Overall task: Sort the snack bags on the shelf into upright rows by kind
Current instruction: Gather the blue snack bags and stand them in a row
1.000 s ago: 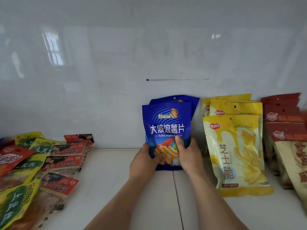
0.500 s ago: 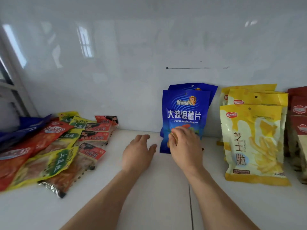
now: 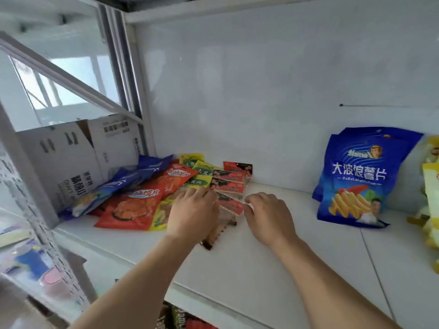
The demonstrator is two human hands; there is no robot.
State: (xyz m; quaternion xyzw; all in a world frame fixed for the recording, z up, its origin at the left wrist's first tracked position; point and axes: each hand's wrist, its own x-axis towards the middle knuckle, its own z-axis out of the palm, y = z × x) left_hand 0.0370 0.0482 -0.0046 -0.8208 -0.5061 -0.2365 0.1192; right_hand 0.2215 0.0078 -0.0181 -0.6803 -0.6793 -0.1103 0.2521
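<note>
Snack bags (image 3: 152, 195) still unsorted lie flat in a loose heap at about nine o'clock on the shelf (image 3: 273, 257), against its left end: blue ones at the far left, orange ones over them, green-and-yellow ones behind, and small red-labelled packets (image 3: 228, 186) along the heap's right edge. The left hand (image 3: 193, 216) rests palm down on the heap at about ten o'clock, fingers laid over the nearest small packets; whether they have pinched one up or only press on it I cannot tell, since the back of the hand hides the fingertips. The right hand (image 3: 267, 216) hovers just beside it at about eleven o'clock, fingers loosely curled and holding nothing, thumb near the edge of a red-labelled packet (probably ready to help gather that kind). Over at two o'clock the blue chip bags (image 3: 356, 184) stand upright and lean on the back wall, which keeps them from slumping; yellow bags (image 3: 431, 200) at the right edge are only partly in view. Judging by this, the small packets come next.
</note>
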